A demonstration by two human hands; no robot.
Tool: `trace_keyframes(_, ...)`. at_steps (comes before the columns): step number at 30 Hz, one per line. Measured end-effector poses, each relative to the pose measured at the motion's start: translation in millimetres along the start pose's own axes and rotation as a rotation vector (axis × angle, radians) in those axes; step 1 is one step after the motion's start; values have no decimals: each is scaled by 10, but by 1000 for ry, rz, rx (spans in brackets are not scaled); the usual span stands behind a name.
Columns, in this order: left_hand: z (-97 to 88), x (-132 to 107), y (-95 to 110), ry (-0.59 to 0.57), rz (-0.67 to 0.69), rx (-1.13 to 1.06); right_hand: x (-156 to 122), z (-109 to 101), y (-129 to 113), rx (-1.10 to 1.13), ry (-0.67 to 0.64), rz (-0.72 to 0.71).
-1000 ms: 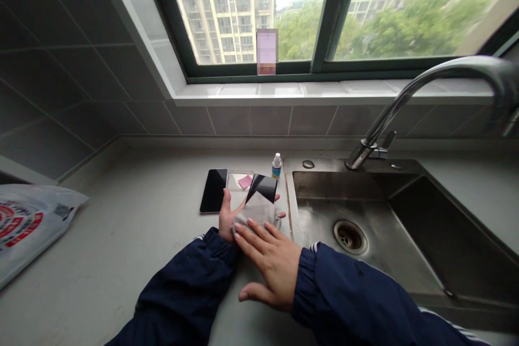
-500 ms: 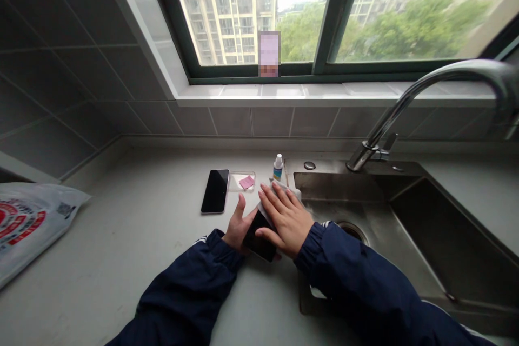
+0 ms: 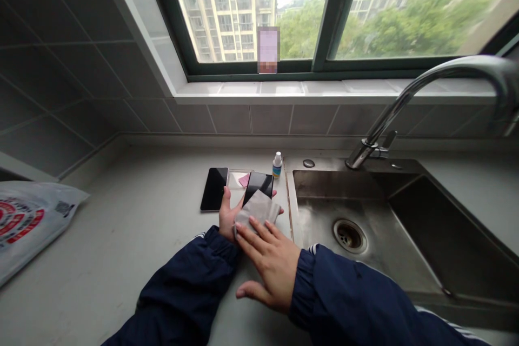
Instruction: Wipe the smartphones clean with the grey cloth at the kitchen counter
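Note:
My left hand [image 3: 228,214] holds a black-screened phone [image 3: 259,183] from beneath, its thumb at the left edge and fingertips showing at the right. A crumpled pale grey cloth [image 3: 258,210] covers the lower part of the screen. My right hand [image 3: 270,262] lies over the near end of the cloth, fingers stretched out flat and thumb spread away. Just left of the held phone, a second dark phone [image 3: 214,189] lies on the counter. Beside it is a clear case [image 3: 234,179] with a pink slip [image 3: 244,179] on it.
A small white-capped bottle [image 3: 277,165] stands by the steel sink [image 3: 324,186]. The chrome faucet [image 3: 389,111] arches over the sink's right side. A printed plastic bag [image 3: 36,221] lies at the far left of the counter [image 3: 133,216]. A windowsill [image 3: 284,88] runs along the back.
My right hand has slid down the phone towards me with the cloth, baring the screen's upper part. The held phone has turned and lifted slightly away from me.

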State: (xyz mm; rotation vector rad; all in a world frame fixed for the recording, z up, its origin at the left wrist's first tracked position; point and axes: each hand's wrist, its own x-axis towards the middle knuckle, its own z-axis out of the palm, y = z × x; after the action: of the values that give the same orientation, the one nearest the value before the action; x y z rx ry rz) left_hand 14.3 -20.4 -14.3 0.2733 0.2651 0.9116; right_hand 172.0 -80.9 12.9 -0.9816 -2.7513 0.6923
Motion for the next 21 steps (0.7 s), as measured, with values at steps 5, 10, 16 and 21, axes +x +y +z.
trace_keyframes(5,-1,12,0,-10,-65,-15,-15,-84,59,-9,-54,-37)
trace_keyframes(10,-34,31,-116,-4,-57,-12,17,-215,183,-145,30,-6)
trace_keyframes(16,-122,40,-199,-161,-121,44,113,-394,371,-304,144,153)
trace_keyframes(21,-86,49,-182,-123,-53,-1,85,-305,239,-266,98,161)
